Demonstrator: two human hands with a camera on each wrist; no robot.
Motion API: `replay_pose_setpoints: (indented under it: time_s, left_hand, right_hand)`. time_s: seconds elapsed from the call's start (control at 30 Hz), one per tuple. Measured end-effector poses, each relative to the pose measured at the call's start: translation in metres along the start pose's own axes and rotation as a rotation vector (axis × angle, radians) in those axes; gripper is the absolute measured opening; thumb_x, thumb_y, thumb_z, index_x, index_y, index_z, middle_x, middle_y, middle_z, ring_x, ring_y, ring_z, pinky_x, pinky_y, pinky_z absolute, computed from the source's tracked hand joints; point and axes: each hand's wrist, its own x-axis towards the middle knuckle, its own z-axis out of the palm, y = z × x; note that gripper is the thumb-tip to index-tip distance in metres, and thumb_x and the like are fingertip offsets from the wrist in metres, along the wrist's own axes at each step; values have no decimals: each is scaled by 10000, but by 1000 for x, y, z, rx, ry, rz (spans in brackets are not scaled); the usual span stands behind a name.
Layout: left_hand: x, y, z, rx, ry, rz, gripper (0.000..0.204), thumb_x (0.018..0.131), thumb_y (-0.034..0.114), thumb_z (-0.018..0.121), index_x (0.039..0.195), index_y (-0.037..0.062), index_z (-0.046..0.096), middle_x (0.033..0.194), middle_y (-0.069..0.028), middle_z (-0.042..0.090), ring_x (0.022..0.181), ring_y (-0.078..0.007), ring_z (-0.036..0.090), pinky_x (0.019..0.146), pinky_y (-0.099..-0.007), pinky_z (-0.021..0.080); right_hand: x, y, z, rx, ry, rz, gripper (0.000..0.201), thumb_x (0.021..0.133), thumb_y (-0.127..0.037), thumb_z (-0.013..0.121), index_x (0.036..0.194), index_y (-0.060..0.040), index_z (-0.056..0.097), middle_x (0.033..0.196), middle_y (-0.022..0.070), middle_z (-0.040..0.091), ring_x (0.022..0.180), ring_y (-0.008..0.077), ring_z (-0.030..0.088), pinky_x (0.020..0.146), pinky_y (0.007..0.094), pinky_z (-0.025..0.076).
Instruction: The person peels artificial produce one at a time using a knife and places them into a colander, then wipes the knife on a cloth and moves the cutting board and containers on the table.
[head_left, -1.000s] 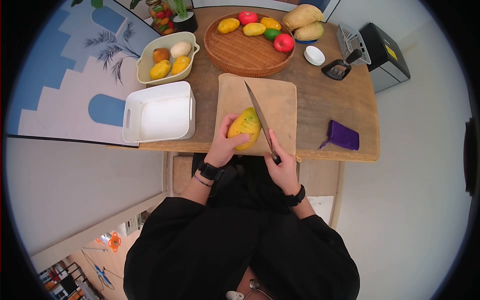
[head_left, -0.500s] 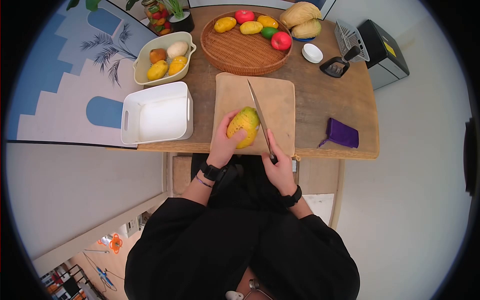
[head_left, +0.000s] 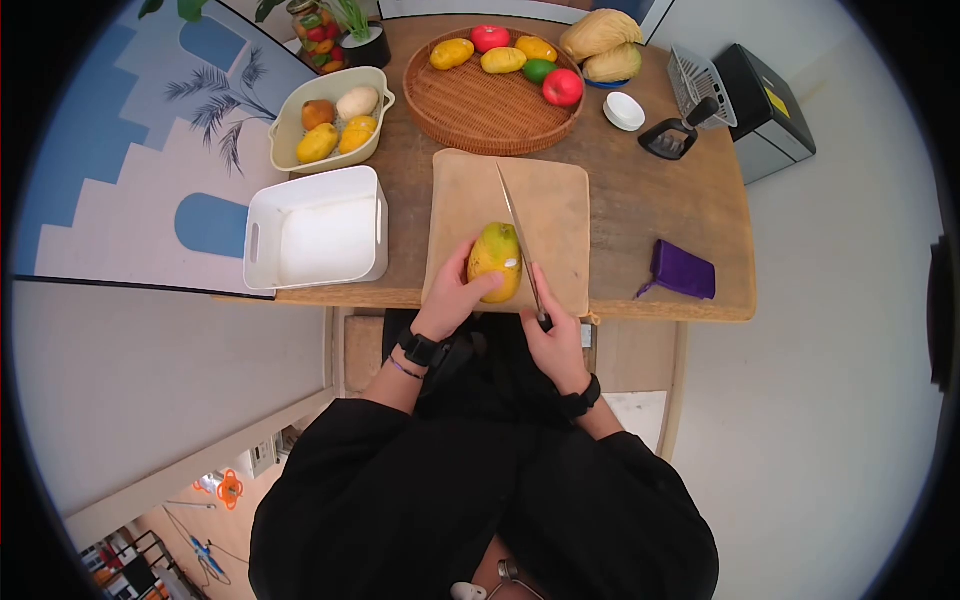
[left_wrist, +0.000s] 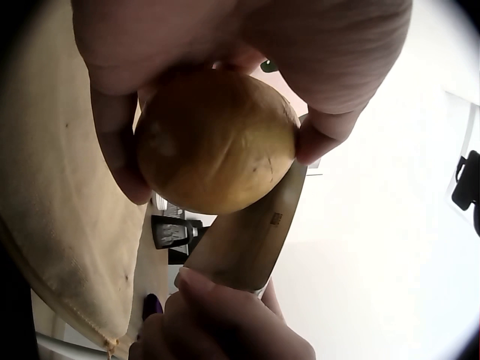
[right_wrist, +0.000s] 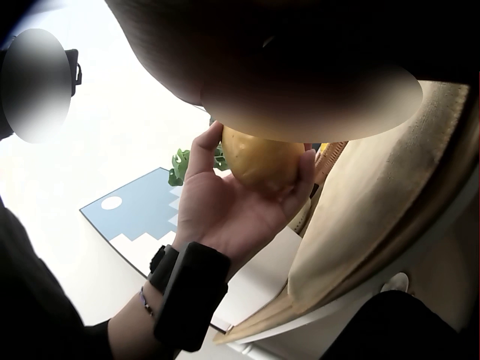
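My left hand (head_left: 450, 302) grips a yellow papaya (head_left: 497, 262) with a green end and a small white sticker, over the cutting board (head_left: 470, 190). Fingers curl round its left side and the thumb lies across the near end. In the left wrist view the papaya (left_wrist: 217, 142) sits between thumb and fingers. My right hand (head_left: 557, 348) holds a kitchen knife (head_left: 514, 215) by its dark handle, the index finger along the blade. The blade points away from me, right beside the papaya. In the right wrist view a dark blurred shape covers the top of the papaya (right_wrist: 262, 161).
A white bin (head_left: 320, 235) stands left of the board, and a cream colander (head_left: 283, 135) with several fruits is behind it. A wicker tray (head_left: 470, 105) of fruit lies at the back. To the right are a purple pouch (head_left: 682, 270), a white bowl (head_left: 624, 112) and a black-handled tool (head_left: 668, 140).
My left hand has turned the papaya, bringing the white sticker to the upper side, and shifted it slightly right. The knife has swung more upright and stays close on the papaya's right.
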Motion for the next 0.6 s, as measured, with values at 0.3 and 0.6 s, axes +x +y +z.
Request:
replay_pose_setpoints:
  time_s: [0.3,0.6]
  left_hand:
    - [-1,-6,-2,335,9,172,836,813,135,865,1473,18,366,1311,-77,544,1207,-163,558,1030,-326,485]
    - [-6,-2,-1,150,39,182,799,800,106,863,1430,38,377,1262,-79,539,1156,-179,581,991,-330,508]
  right_hand:
    - [1,4,1,-13,-43,-12,676,925,92,560,1571,-33,409,1557,168,512,1457,224,466,1162,303,368]
    - [-3,1,2,-1,-33,9,678,925,78,574,1572,-28,403,1573,162,494,1468,224,451,1184,313,347]
